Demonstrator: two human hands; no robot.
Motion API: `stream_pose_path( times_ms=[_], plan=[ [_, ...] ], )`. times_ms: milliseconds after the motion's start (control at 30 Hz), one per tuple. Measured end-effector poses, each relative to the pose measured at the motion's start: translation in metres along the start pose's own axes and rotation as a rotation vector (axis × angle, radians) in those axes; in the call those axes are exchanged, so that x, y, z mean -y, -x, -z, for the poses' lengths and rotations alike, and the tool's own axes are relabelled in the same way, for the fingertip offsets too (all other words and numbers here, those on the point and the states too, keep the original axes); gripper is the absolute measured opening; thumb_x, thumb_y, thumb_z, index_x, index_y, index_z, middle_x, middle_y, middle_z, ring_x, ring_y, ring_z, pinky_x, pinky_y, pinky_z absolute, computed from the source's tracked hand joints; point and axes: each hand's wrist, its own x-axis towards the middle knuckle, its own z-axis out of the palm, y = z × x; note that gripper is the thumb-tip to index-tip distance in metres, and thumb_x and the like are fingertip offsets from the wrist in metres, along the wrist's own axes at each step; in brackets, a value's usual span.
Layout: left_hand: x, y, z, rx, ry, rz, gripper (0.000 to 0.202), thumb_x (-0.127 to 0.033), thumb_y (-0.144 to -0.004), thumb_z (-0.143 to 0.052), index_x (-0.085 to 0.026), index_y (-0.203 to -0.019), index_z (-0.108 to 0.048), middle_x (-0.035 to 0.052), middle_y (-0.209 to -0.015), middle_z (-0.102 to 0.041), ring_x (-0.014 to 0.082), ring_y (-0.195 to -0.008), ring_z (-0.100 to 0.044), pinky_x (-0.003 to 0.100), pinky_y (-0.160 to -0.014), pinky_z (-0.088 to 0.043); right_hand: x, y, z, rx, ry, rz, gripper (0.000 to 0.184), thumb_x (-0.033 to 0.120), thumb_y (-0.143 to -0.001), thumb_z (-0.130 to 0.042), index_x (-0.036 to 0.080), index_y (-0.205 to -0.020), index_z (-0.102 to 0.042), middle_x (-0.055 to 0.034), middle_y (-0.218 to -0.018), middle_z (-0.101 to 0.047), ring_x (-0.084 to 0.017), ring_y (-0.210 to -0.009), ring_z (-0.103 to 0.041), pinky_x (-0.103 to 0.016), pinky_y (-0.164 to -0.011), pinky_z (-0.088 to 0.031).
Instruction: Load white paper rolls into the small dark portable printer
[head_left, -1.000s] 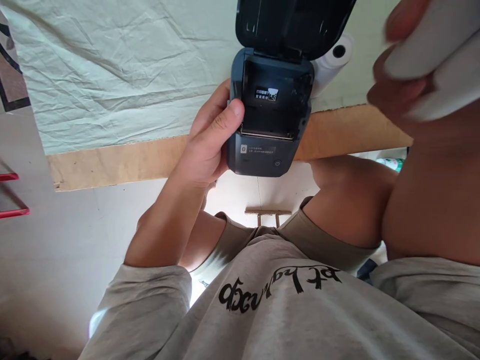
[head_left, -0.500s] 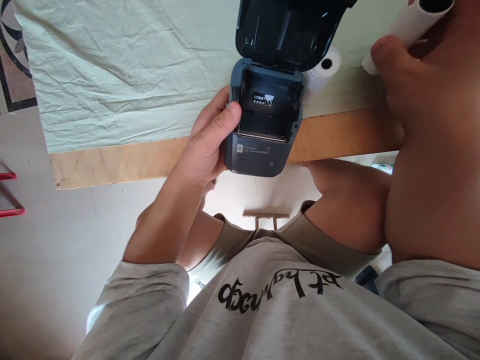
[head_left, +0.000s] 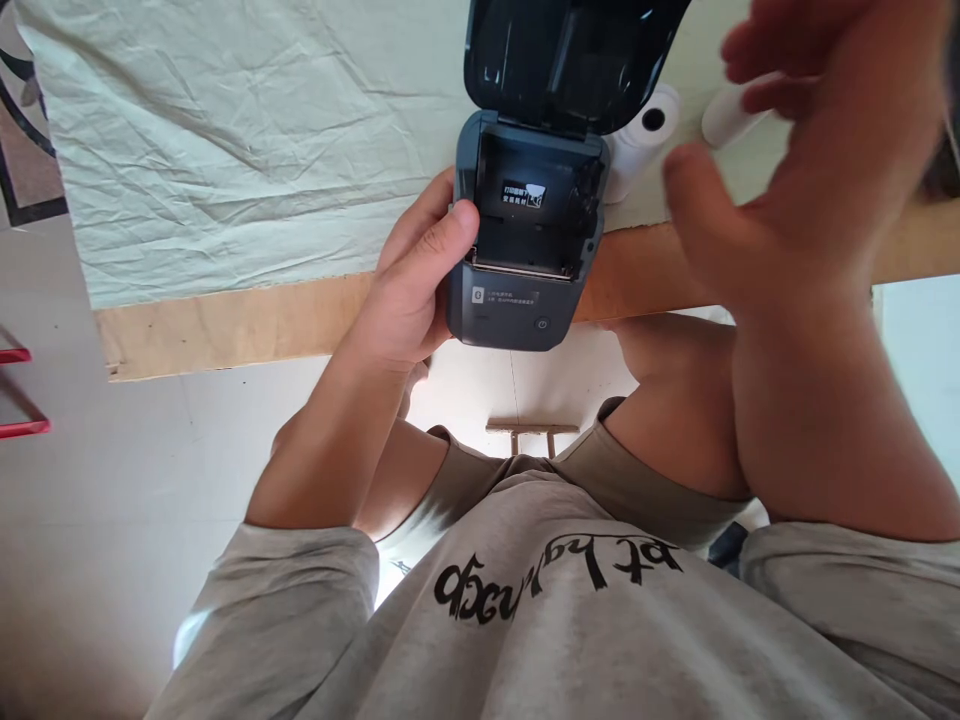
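Note:
My left hand (head_left: 424,265) grips the left side of a dark blue-grey label printer (head_left: 517,320), its thumb lying on the rim. The printer's glossy black lid (head_left: 570,65) is swung up, and the bay inside shows a small printed sticker and no roll. Behind the printer's right edge a white paper roll (head_left: 637,150) with a dark core lies on the cloth, partly covered. My right hand (head_left: 787,170) is raised at the right with fingers apart, somewhat blurred, holding nothing visible. Just beyond its thumb lies another white roll (head_left: 731,115), partly hidden by the fingers.
A pale green wrinkled cloth (head_left: 247,140) covers the table, whose bare wooden edge (head_left: 240,330) faces me. My legs are below that edge. Red bars (head_left: 22,430) show at the far left, and a small wooden stool (head_left: 532,430) stands on the floor.
My right hand has let go of the white roll, which now lies on the cloth, and has moved left with its fingers spread. The left hand and printer have barely shifted.

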Motion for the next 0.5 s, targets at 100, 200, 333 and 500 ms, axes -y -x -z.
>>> stream_pose_path(
  times_ms=[100,200,333,500],
  plan=[
    [0.000,0.001,0.002,-0.018,-0.030,-0.004,0.032,-0.047,-0.093,-0.057,-0.018,-0.098,-0.071,0.0005,-0.087,-0.069,0.0115,-0.071,-0.068,0.021,-0.058,-0.050,-0.002,-0.009,-0.017,0.107,0.326,0.144,0.054,0.014,-0.076,-0.064,0.021,-0.128,-0.050,-0.0076,-0.129,-0.053,-0.020,-0.111,-0.057,-0.038,-0.090,-0.053],
    [-0.003,0.001,0.004,0.019,-0.025,0.011,0.030,-0.045,-0.093,-0.058,-0.018,-0.099,-0.071,0.0002,-0.087,-0.070,0.0108,-0.074,-0.068,0.020,-0.060,-0.051,-0.010,-0.019,-0.025,0.112,0.405,0.149,0.035,0.020,-0.077,-0.065,0.023,-0.111,-0.057,-0.0065,-0.119,-0.059,-0.020,-0.107,-0.059,-0.034,-0.078,-0.054],
    [-0.008,0.001,0.003,0.057,0.004,0.024,0.026,-0.042,-0.089,-0.065,-0.020,-0.099,-0.073,0.0001,-0.091,-0.073,0.0111,-0.077,-0.067,0.020,-0.064,-0.054,-0.013,-0.018,-0.020,0.099,0.418,0.158,0.030,0.012,-0.073,-0.064,0.026,-0.100,-0.058,0.0021,-0.100,-0.063,-0.013,-0.083,-0.058,-0.030,-0.071,-0.049],
    [-0.004,0.002,-0.007,0.008,0.050,0.024,0.024,-0.037,-0.094,-0.058,-0.019,-0.098,-0.073,-0.0013,-0.089,-0.074,0.0097,-0.076,-0.068,0.019,-0.063,-0.053,-0.011,-0.006,-0.017,0.127,0.369,0.233,0.037,0.007,-0.070,-0.060,0.025,-0.102,-0.061,-0.0013,-0.100,-0.060,-0.018,-0.093,-0.058,-0.040,-0.089,-0.051]
  ],
)
